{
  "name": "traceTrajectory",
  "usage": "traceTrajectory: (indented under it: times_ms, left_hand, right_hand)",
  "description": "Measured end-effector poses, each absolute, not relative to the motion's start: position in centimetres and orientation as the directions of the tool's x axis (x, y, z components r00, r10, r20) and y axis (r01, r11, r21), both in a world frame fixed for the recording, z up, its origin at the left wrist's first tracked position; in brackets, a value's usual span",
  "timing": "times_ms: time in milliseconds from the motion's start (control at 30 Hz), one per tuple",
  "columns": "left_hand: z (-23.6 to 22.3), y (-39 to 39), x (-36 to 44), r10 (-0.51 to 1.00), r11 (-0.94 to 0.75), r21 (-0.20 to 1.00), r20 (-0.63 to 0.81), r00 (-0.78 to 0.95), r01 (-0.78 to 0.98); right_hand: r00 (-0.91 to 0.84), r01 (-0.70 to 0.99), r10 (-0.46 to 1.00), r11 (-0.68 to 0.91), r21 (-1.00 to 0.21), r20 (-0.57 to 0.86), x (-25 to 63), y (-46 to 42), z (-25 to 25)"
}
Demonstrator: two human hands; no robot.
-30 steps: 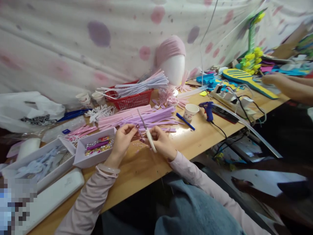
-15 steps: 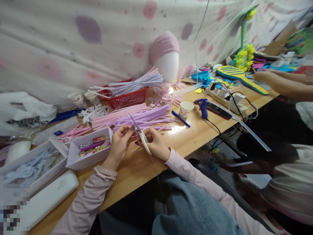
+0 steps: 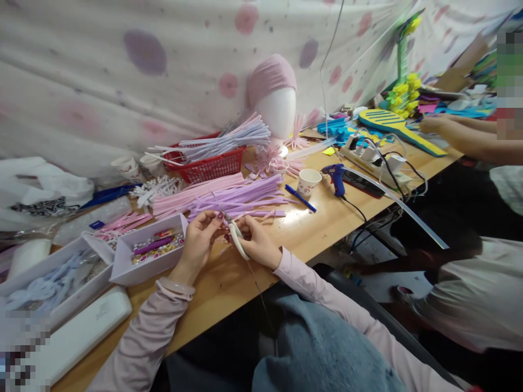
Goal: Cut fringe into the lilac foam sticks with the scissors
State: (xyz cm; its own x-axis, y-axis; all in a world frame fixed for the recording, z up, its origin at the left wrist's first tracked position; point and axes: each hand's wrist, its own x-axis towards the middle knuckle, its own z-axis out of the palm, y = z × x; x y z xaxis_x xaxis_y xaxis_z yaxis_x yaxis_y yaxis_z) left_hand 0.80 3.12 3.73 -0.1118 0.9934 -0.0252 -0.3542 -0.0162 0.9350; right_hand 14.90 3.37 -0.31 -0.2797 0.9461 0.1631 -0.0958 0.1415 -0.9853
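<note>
White-handled scissors (image 3: 237, 239) are in my right hand (image 3: 259, 242), which is closed around the handles. The blades point up and left toward my left hand (image 3: 200, 239). Thumb and fingers of my left hand are pinched together by the blades; what they hold is too small to make out. A thin thread (image 3: 258, 288) hangs from below the scissors over the table's edge toward my lap. Just beyond my hands lie lilac pipe cleaners (image 3: 241, 196) and pink pipe cleaners (image 3: 196, 195).
White trays of beads (image 3: 151, 267) and pale blue pieces (image 3: 44, 283) stand left. Behind are a red basket (image 3: 216, 166) and a head form (image 3: 281, 111). A paper cup (image 3: 308, 181), blue pen (image 3: 300, 198), glue gun (image 3: 335, 178) and power strip (image 3: 376, 163) sit right; another person's hand (image 3: 435, 125) is beyond.
The scissors have shifted slightly left and their blades now sit against the fingertips of my left hand, less of them showing. Both hands stay nearly in place.
</note>
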Motion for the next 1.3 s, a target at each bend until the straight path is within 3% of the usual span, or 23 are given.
traceTrajectory:
  times_ms: [433, 800, 1300]
  left_hand:
    - [3.66, 3.18, 0.54, 0.999, 0.004, 0.943, -0.021, -0.049, -0.332]
    - [3.55, 3.27, 0.69, 0.995, -0.035, 0.935, -0.002, -0.102, -0.354]
    - [3.14, 3.41, 0.43, 0.995, -0.072, 0.911, 0.036, -0.097, -0.405]
  right_hand:
    - [-0.269, -0.099, 0.947, 0.155, -0.983, 0.176, 14.86, 3.57, -0.5]
    - [-0.245, -0.123, 0.953, 0.151, -0.981, 0.178, 15.01, 3.31, -0.39]
    - [-0.199, -0.231, 0.97, 0.09, -0.969, 0.138, 15.03, 3.2, -0.15]
